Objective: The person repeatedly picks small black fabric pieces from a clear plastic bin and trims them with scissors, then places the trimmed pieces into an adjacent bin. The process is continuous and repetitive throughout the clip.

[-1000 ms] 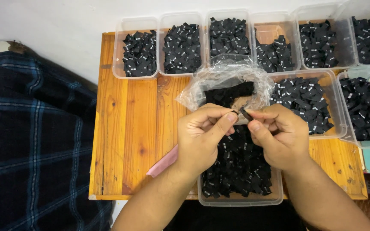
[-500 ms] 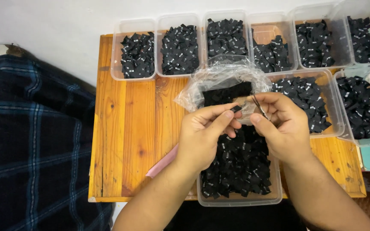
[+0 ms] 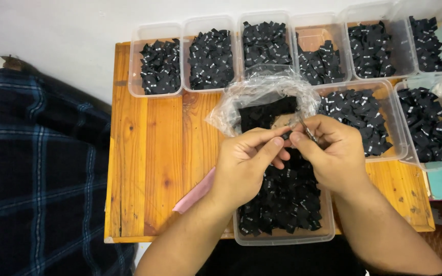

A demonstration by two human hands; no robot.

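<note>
Hands meet above the near clear tub (image 3: pixel 282 236) of black tags. Left hand (image 3: pixel 244 163) pinches a small black tag (image 3: pixel 286 136) between thumb and forefinger; right hand (image 3: pixel 333 153) closes its fingertips on that tag too, with a thin metal tool (image 3: pixel 309 133). Beyond the tub lies a clear plastic bag (image 3: pixel 262 99).

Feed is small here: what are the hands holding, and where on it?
Both hands pinch one small black tag: left hand at its left end, right hand at its right. The right also grips a thin metal tool, mostly hidden.
</note>
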